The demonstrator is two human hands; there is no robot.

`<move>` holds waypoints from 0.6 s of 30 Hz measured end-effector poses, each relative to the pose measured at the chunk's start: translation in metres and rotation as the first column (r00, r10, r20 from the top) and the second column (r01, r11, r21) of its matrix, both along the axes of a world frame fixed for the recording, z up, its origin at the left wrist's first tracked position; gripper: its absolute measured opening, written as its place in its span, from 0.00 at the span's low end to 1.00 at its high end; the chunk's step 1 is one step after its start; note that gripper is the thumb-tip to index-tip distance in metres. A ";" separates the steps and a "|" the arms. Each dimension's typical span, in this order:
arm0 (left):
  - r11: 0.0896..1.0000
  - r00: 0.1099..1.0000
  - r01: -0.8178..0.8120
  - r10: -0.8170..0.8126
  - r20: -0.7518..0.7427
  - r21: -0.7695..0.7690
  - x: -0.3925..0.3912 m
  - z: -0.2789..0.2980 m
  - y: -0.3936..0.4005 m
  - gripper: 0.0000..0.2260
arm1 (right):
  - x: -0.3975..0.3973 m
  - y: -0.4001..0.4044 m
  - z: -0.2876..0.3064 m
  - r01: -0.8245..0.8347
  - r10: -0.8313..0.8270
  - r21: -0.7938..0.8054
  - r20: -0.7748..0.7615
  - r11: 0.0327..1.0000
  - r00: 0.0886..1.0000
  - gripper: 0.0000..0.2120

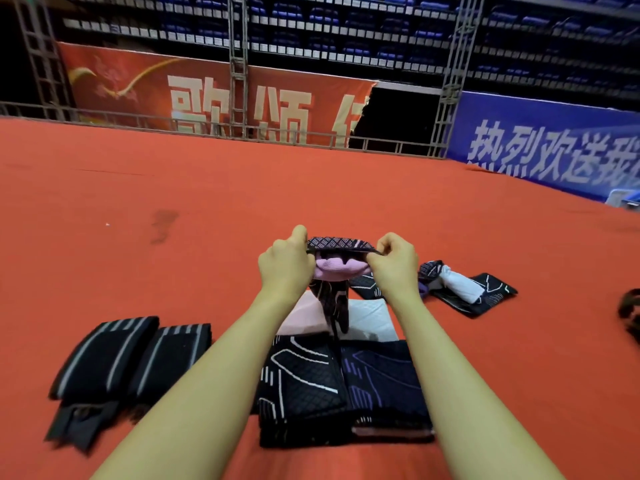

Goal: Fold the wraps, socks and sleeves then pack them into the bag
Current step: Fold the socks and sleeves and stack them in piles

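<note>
To the left of the folded sleeves lie two striped wraps. Above those sleeves, your left hand and right hand each keep a closed grip on the patterned sock, stretching its cuff open over a pink toe.

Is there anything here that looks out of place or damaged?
Two things. The red banner behind the carpet is torn along its right edge, with a dark gap beside it. On the red carpet, a dark stain sits left of the hands. The sock both hands hold and the wraps look fine.
</note>
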State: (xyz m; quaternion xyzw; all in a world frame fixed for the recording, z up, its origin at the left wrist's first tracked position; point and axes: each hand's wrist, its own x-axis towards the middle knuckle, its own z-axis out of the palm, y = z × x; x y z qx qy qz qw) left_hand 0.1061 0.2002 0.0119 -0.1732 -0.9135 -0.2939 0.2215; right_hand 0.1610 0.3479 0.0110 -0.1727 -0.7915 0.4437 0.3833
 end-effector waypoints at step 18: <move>0.762 0.781 0.618 -0.623 -0.041 0.195 0.050 -0.016 -0.024 0.14 | 0.030 -0.035 0.023 -0.040 0.029 -0.096 -0.109 0.995 0.994 0.09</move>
